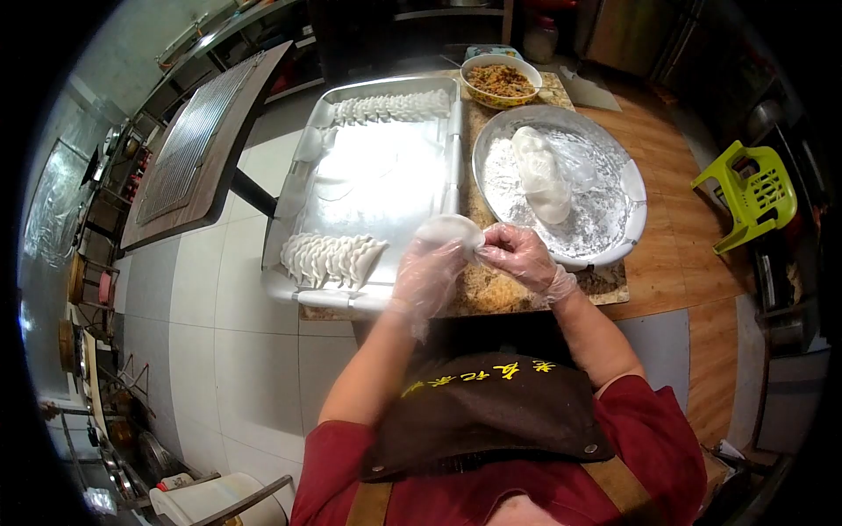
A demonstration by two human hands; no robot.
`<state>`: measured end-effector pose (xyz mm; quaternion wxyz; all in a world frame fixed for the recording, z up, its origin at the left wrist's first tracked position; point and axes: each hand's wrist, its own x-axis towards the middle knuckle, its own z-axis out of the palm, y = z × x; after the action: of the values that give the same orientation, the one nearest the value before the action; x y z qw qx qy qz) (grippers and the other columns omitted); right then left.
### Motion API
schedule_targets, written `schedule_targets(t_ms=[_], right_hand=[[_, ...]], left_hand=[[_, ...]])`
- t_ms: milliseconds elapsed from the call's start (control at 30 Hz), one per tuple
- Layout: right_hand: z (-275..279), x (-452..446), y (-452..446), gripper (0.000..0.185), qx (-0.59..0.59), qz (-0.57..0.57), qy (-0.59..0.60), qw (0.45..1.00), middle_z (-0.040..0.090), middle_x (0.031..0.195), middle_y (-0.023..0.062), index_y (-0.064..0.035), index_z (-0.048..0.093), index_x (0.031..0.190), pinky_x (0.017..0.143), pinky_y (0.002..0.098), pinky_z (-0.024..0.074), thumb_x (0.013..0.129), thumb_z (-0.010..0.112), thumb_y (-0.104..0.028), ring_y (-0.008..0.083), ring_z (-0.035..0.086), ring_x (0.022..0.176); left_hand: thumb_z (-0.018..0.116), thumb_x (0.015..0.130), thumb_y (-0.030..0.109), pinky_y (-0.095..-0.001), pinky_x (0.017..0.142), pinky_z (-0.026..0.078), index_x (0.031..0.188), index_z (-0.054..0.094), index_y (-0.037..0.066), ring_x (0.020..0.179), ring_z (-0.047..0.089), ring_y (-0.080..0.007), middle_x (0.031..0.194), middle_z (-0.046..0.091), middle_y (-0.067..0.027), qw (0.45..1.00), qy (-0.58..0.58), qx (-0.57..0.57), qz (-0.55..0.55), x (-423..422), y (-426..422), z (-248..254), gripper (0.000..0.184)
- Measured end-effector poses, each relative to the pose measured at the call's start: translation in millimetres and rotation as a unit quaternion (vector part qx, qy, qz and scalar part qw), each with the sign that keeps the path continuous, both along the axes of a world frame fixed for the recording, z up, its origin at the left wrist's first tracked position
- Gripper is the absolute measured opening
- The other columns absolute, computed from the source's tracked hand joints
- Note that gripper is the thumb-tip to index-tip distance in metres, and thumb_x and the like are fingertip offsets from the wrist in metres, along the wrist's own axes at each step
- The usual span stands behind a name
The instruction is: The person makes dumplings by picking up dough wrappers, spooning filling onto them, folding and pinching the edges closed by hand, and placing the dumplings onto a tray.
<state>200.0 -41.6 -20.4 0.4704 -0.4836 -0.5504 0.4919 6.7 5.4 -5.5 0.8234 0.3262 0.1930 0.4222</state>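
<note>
My left hand, in a clear plastic glove, is closed around a white dumpling above the tray's right edge. My right hand, gloved the same way, pinches the right end of that dumpling's edge. Below and left of the hands is a metal tray with a row of pleated dumplings at its near left and another row along its far side. To the right, a wide metal basin dusted with white flour holds a long lump of white dough.
A bowl of brown chopped filling stands behind the basin. The tray and basin rest on a stone-patterned table. A yellow-green plastic stool is on the floor at right. At left stands a dark-edged table with a wire rack.
</note>
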Motion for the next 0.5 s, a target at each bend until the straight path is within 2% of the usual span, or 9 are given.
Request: schedule_targets(t_ms=[67, 133, 167, 267, 300, 367, 500], right_hand=[[1.8, 5.6, 1.3, 0.022, -0.009, 0.027, 0.016, 0.999, 0.067, 0.099, 0.0069, -0.0018, 0.066, 0.106, 0.079, 0.0267, 0.0530, 0.090, 0.064, -0.016, 0.0148, 0.063, 0.091], [12.0, 7.6, 0.4, 0.028, -0.015, -0.003, 0.154, 0.988, 0.064, 0.094, 0.0024, 0.0012, 0.063, 0.112, 0.073, 0.0229, 0.0489, 0.094, 0.063, -0.020, 0.0082, 0.058, 0.080], [5.6, 11.1, 3.0, 0.031, -0.020, 0.009, 0.158, 0.987, 0.064, 0.092, 0.0029, 0.0022, 0.063, 0.112, 0.074, 0.0237, 0.0494, 0.095, 0.061, -0.023, 0.0103, 0.059, 0.081], [4.4, 9.7, 6.9, 0.026, -0.030, 0.015, 0.172, 0.985, 0.064, 0.091, 0.0028, 0.0012, 0.064, 0.109, 0.073, 0.0237, 0.0493, 0.093, 0.063, -0.019, 0.0100, 0.059, 0.082], [4.8, 9.2, 7.5, 0.026, -0.030, 0.015, 0.172, 0.985, 0.064, 0.091, 0.0028, 0.0012, 0.064, 0.109, 0.073, 0.0237, 0.0493, 0.093, 0.063, -0.019, 0.0100, 0.059, 0.082], [6.0, 8.2, 8.5, 0.023, 0.036, 0.021, 0.050, 0.998, 0.064, 0.089, 0.0018, 0.0004, 0.065, 0.107, 0.071, 0.0235, 0.0489, 0.091, 0.066, -0.015, 0.0084, 0.058, 0.080], [8.8, 5.4, 5.7, 0.021, 0.008, 0.024, 0.033, 0.999, 0.063, 0.088, 0.0007, -0.0001, 0.065, 0.106, 0.070, 0.0228, 0.0483, 0.089, 0.068, -0.012, 0.0073, 0.057, 0.080]], left_hand=[[0.060, 0.088, 0.001, -0.0322, 0.080, 0.050, 0.101, 0.061, 0.003, 0.091, 0.061, -0.0205, 0.107, 0.061, -0.0115, 0.999, -0.014, -0.019, -0.023, -1.6, 0.1, 4.3, 0.013], [0.059, 0.088, 0.000, -0.0320, 0.080, 0.050, 0.102, 0.060, 0.002, 0.090, 0.061, -0.0205, 0.108, 0.060, -0.0116, 0.998, 0.021, -0.062, -0.012, -1.5, -1.4, 11.2, 0.014], [0.059, 0.088, 0.000, -0.0317, 0.079, 0.051, 0.103, 0.060, 0.002, 0.090, 0.061, -0.0205, 0.108, 0.060, -0.0117, 0.993, 0.056, -0.104, -0.002, -1.1, -2.4, 14.6, 0.015], [0.060, 0.086, -0.002, -0.0311, 0.078, 0.051, 0.100, 0.061, -0.001, 0.086, 0.060, -0.0200, 0.105, 0.059, -0.0112, 0.992, 0.092, -0.085, -0.020, 2.6, -6.0, 23.2, 0.014], [0.060, 0.086, -0.002, -0.0311, 0.078, 0.051, 0.100, 0.061, -0.001, 0.086, 0.060, -0.0200, 0.105, 0.059, -0.0112, 0.992, 0.092, -0.085, -0.020, 2.8, -6.1, 25.2, 0.014], [0.060, 0.085, 0.000, -0.0307, 0.076, 0.051, 0.093, 0.063, -0.003, 0.084, 0.059, -0.0194, 0.101, 0.058, -0.0103, 0.995, 0.083, 0.016, -0.057, 2.8, -6.3, 28.1, 0.009], [0.060, 0.086, 0.002, -0.0307, 0.075, 0.050, 0.087, 0.064, -0.004, 0.084, 0.058, -0.0196, 0.099, 0.056, -0.0100, 0.994, 0.067, 0.028, -0.081, 1.3, -7.3, 29.4, 0.007]])
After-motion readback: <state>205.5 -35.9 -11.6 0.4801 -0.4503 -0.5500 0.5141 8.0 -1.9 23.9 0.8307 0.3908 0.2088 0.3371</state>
